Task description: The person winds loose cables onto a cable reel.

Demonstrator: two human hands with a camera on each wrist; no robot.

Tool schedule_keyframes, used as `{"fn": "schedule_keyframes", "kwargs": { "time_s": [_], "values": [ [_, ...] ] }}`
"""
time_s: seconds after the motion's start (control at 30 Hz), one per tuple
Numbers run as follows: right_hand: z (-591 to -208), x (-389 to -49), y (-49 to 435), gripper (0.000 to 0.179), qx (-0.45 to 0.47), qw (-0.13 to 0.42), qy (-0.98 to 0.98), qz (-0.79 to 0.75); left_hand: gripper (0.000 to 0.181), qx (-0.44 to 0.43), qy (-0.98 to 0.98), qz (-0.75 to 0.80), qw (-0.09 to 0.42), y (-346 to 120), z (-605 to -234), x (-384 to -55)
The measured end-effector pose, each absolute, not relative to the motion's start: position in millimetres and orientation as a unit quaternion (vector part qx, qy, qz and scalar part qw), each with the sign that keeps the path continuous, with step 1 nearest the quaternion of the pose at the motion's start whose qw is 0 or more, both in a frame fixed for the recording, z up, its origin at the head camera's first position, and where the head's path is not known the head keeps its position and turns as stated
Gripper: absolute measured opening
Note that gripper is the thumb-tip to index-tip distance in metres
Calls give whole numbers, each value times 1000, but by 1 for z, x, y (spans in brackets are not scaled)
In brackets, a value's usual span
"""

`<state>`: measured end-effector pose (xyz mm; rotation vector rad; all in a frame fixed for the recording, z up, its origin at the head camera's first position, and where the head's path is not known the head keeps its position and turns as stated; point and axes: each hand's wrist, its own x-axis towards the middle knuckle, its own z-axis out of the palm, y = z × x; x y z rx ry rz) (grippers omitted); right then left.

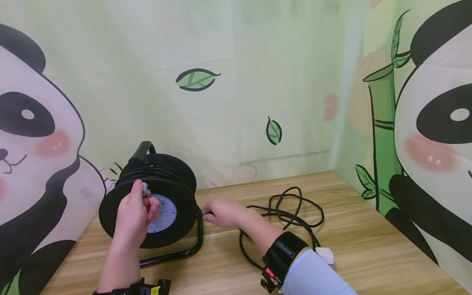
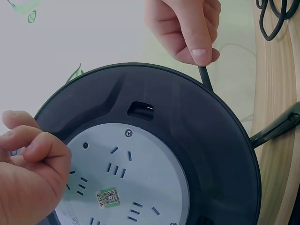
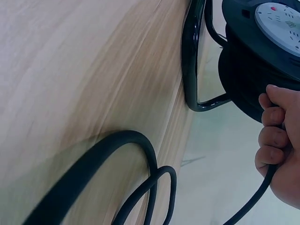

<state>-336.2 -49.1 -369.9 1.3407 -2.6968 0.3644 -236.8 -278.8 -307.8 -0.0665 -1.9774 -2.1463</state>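
A black cable reel [image 1: 184, 198] with a pale blue socket panel [image 1: 164, 213] stands on the table at left in the head view. My left hand [image 1: 133, 215] is at its front face, the fingers curled round a small blue knob [image 1: 145, 189]. In the left wrist view the knob is mostly hidden behind those fingers. Just right of the reel, my right hand [image 1: 225, 212] grips the black cable [image 3: 253, 200]. From that hand the cable runs to the reel's edge, and several turns are wound on the drum [image 1: 156, 171].
Loose loops of cable [image 3: 138, 136] lie on the wooden table [image 1: 217, 266] to the right, with a white plug [image 1: 325, 255] near the right forearm. The reel's black tube stand [image 1: 200, 233] reaches out at its right. A panda-printed cloth [image 1: 236, 94] hangs behind.
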Motion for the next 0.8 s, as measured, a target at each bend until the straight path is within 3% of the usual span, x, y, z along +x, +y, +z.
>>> {"fn": "schedule_keyframes", "kwargs": {
  "time_s": [0.3,0.8],
  "values": [
    [-361,-339,-27,22,407,-10,-900,158,52,-31,-676,-725,129,-279,-311,-240],
    [-347,-362,49,36,367,0,-904,219,54,-23,-693,-705,148,-279,-311,-239]
  ]
}}
